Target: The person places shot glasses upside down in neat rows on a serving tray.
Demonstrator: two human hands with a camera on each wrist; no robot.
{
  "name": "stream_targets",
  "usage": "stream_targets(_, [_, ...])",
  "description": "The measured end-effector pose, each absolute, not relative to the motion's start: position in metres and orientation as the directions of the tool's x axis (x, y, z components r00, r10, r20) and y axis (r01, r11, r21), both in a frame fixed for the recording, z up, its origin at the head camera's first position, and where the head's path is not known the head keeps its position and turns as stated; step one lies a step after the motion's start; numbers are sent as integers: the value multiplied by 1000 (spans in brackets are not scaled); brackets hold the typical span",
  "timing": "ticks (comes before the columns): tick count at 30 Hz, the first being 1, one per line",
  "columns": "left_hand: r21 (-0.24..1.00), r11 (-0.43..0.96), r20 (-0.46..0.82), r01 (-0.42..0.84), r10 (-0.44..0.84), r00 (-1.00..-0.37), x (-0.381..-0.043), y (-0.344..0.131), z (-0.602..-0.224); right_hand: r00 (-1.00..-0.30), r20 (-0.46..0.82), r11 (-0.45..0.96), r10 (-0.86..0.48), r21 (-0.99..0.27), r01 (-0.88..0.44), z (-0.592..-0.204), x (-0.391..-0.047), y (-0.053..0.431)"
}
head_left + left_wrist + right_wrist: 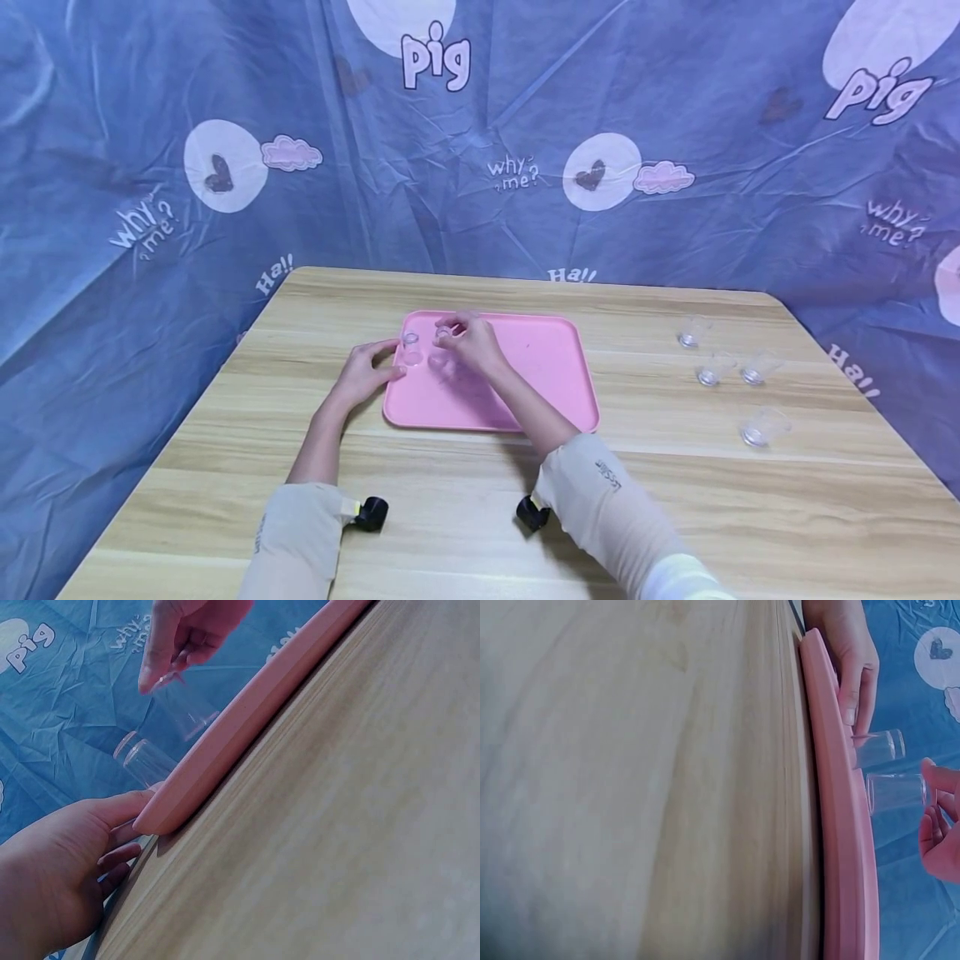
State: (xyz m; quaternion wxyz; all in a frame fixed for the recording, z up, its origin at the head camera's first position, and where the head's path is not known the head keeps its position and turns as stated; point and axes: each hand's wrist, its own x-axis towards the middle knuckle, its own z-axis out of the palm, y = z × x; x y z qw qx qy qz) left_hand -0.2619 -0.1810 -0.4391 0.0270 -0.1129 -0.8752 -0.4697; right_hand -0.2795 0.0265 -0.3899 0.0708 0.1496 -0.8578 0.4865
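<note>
A printed blue curtain (450,221) backs the wood-grain table (450,500). The pink tray (540,358) lies flat on the table, left of its centre in the head view. Pale sleeves (300,525) cover both forearms. The left hand (365,371) is at the tray's left edge, thumb and index finger spread apart and nearly straight; it grasps no glass. The right hand (474,342), above the tray, pinches the base of the held glass (896,793) between thumb and fingers. This glass is inverted, mouth down; contact with the tray cannot be confirmed. The second glass (412,350) stands inverted on the tray, between the two hands. Four glasses (763,428) stand mouth up on the table, right of the tray.
</note>
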Motion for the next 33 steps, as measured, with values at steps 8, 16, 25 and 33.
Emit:
stream_targets(8, [810,531,179,249,181,-967,-262,-180,-438,-964,193,488,-184,-833,-260,-394,-284,19])
stream_targets(16, [817,513,193,265,189,-963,-263,-181,-438,-967,189,495,-169,-832,-250,-396,-286,15])
stream_targets(25, [806,528,196,269,190,-962,-262,-182,-437,-966,189,514,-174,-819,-253,-398,-287,10])
stream_targets(33, [804,546,165,234,173,-971,-261,-181,-437,-961,181,512,-207,-818,-264,-392,-285,18])
